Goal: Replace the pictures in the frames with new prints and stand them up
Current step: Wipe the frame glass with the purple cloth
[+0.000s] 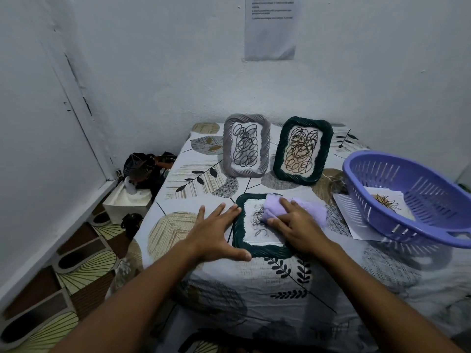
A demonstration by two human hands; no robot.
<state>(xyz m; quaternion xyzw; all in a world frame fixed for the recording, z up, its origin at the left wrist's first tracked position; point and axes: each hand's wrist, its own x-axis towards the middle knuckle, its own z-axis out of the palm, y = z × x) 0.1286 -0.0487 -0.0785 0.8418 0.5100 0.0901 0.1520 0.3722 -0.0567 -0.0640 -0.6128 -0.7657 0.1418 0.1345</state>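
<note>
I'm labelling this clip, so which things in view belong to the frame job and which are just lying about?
Part of the job:
- dark green woven frame lying flat, steadied by the left hand
- lilac cloth under the right hand
- grey woven frame, standing
- dark green woven frame, standing
- print in the purple plastic basket

Lying about:
- dark bag on the floor
- paper sheet on the wall

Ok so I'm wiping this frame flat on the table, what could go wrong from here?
The left hand only rests open along the edge of the flat green frame, so hard rubbing with the purple cloth under the right hand could slide it. Sweeping far forward might knock over the grey frame or the standing green frame behind it.
</note>
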